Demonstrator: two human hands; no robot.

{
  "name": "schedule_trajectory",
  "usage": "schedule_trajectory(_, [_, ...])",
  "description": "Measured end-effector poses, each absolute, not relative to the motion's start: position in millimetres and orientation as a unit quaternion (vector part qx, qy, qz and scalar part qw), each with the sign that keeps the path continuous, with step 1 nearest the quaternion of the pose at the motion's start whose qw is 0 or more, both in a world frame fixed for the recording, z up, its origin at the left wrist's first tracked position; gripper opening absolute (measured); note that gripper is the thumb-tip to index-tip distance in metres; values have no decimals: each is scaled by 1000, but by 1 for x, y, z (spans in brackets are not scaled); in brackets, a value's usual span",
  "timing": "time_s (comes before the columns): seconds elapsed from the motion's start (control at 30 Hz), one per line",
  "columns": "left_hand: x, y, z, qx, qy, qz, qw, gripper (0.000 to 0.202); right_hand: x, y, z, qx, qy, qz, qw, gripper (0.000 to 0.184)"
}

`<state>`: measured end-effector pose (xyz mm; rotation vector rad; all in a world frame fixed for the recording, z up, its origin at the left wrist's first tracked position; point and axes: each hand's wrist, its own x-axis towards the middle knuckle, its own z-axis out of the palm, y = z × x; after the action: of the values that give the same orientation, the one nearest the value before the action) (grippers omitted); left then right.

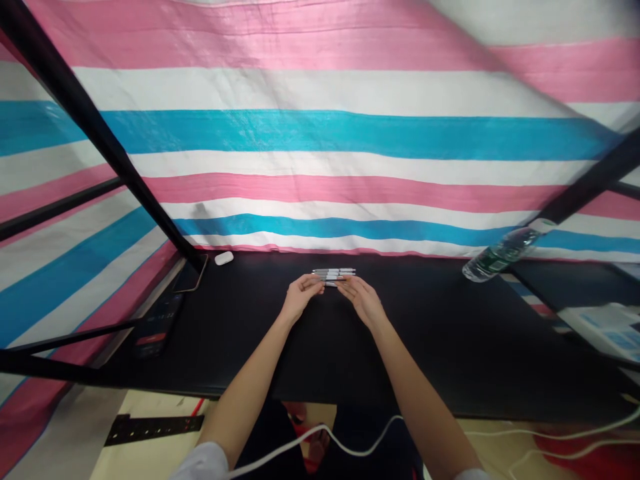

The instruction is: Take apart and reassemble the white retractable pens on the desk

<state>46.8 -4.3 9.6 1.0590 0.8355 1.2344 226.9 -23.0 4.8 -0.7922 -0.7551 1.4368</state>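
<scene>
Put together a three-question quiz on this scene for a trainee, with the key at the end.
1. Multiple choice. Which things are the left hand and the right hand nearest to?
A) a stack of bowls
B) a row of pens
C) a pair of scissors

2. True or false. The plastic bottle is on the right side of the black table, farther right than the right hand.

3. Fill in the missing word. The striped sheet behind the table has bands of white, pink and ____.

Key
1. B
2. True
3. blue
</scene>
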Motion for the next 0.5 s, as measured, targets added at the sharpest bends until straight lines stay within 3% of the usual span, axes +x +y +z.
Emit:
schedule_trajectory(0.23, [38,-6,12,606,416,494,464,16,235,-24,5,-398,-402,583,583,27])
schedule_trajectory(0.37, [30,-7,17,726,404,437,344,4,240,-25,3,-486,-549,441,518,15])
schedule_trajectory(0.5, [24,-5,17,797,403,365,263,5,240,-27,1,-489,-698,287,437,9])
